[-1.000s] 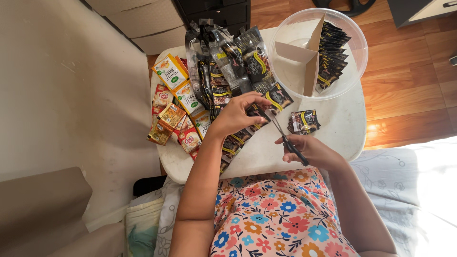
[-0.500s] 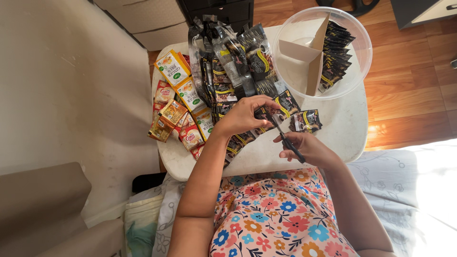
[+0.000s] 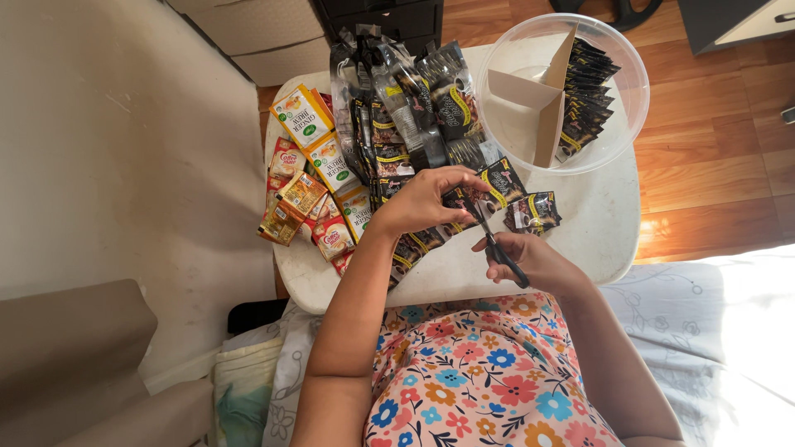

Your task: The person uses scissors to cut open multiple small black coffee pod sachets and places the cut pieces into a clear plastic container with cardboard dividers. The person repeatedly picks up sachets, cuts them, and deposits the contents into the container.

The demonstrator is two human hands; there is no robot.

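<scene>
Head view shows us seated at a small white table [image 3: 580,240] crowded with drink sachets. Our left hand [image 3: 422,201] pinches the end of a strip of black sachets [image 3: 464,199], fingers curled tight around it just above the tabletop. Our right hand [image 3: 530,258] is wrapped around the handles of a pair of black scissors [image 3: 497,244], whose blades point up toward the strip between the two hands; we cannot tell whether the blades are parted or closed, since our fingers and the sachets crowd them.

The main risk we see is to our left fingertips: they sit very near the blade tips, so a cut taken too close could nick them. A second risk is cutting off the seam; if the strip sags or twists in our pinch, the blades may slice into a sachet and spill powder over the table. One loose black sachet [image 3: 532,212] lies just beside the scissors, and a snip could knock it toward the table edge. The clear plastic tub [image 3: 629,99] with its cardboard divider [image 3: 538,103] stands behind, already holding upright black sachets. Yellow and orange sachets [image 3: 310,178] are heaped at the left edge, where a nudge from our forearm could push them off.
</scene>
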